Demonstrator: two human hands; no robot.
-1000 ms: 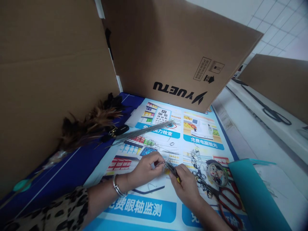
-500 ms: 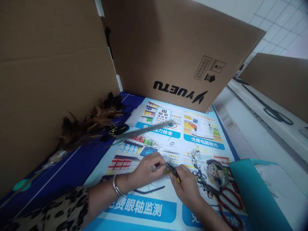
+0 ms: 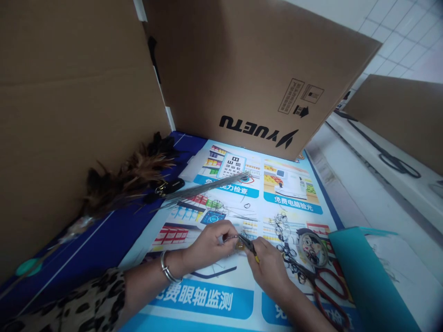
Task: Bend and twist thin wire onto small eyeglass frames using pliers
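Left fingers (image 3: 224, 231) pinch wire (image 3: 231, 238) | right fingers (image 3: 262, 247) closed round pliers (image 3: 248, 243)

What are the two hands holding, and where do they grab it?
The right hand grips small pliers by the yellow handles. The left hand pinches a thin wire piece at its near end with the fingertips; its far end meets the plier tips.

Wears a leopard-print sleeve (image 3: 86, 299), tan with dark blotches, ending just short of a bangle (image 3: 167, 272). Has that bangle thin and silvery, ringing the wrist just behind the left hand (image 3: 211, 242).
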